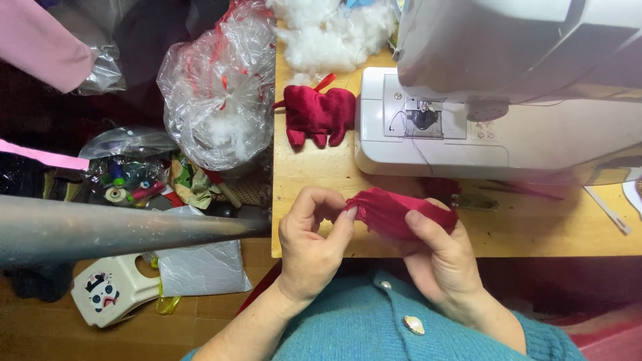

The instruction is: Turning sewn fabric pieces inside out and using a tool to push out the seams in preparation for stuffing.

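Both of my hands hold a small piece of dark red velvet fabric (393,212) over the front edge of the wooden table (314,175). My left hand (313,242) pinches its left end between thumb and forefinger. My right hand (443,257) grips its right side, thumb on top. A finished red stuffed fabric piece (317,115) with short legs lies further back on the table, left of the white sewing machine (508,87).
White stuffing (334,30) is piled at the table's back. A clear plastic bag (217,87) with stuffing and red scraps sits left of the table. Thread spools (127,184), a grey pole (114,227), a small white stool (114,289) and clutter fill the floor at left.
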